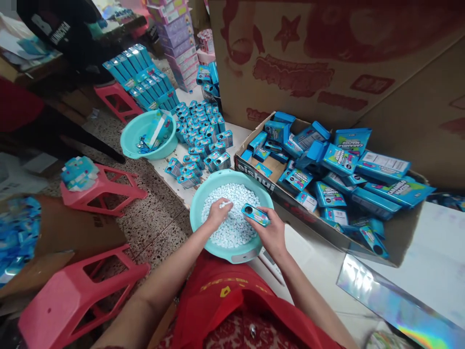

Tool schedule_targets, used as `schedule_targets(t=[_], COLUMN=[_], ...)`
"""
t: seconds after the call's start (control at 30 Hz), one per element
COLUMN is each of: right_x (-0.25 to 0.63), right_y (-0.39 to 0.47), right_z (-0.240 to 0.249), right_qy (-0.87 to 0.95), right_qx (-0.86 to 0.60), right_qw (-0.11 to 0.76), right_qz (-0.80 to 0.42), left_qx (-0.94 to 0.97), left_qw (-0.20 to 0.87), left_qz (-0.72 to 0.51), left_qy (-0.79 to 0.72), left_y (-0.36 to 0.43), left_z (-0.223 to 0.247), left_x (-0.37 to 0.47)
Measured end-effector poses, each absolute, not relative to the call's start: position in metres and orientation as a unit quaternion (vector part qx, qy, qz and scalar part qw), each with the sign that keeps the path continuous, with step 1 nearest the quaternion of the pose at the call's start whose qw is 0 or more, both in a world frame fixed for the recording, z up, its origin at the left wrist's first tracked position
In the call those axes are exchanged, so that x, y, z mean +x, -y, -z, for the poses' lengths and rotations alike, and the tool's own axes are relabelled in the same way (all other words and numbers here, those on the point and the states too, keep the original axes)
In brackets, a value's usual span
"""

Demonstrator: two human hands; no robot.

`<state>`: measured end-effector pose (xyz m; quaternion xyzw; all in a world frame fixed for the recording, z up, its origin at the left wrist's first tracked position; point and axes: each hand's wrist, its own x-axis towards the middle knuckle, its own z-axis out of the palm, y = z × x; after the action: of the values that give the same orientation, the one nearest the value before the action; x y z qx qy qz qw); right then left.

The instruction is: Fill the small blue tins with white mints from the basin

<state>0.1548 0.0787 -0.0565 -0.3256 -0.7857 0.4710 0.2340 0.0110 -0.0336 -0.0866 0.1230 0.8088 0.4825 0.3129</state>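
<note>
Turquoise basin (203,203) at lower centre keeps white candies (236,218) within reach: left hand (218,213) pinches some, right hand (271,232) grips a tilted box (255,214), opening up.

A shallow cardboard box (395,237) on the right holds a heap of blue packets (341,165). Behind it stands a large printed carton (327,58). At the far left, a second teal basin (145,138) sits beside rows of small upright blue tins (201,140). Pink plastic stools (72,295) stand on the speckled floor at the left. A holographic strip (395,303) lies near right.
</note>
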Motion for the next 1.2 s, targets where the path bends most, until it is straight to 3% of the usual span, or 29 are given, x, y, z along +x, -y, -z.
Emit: schedule_targets(t=[0.13, 0.27, 1.2], right_x=[0.139, 0.130, 0.126], right_y=[-0.068, -0.055, -0.048], right_z=[0.067, 0.062, 0.038], right_qy=[0.832, 0.860, 0.866], right_qx=[-0.290, -0.267, -0.244], right_qw=[0.185, 0.142, 0.180], right_qz=[-0.435, -0.412, -0.397], left_qx=[-0.019, -0.059, -0.045], left_qw=[0.335, 0.290, 0.258], left_qz=[-0.720, -0.796, -0.789], left_qy=[-0.607, -0.529, -0.556], left_y=[0.022, 0.012, 0.009], left_z=[0.047, 0.030, 0.012], left_x=[0.018, 0.020, 0.020])
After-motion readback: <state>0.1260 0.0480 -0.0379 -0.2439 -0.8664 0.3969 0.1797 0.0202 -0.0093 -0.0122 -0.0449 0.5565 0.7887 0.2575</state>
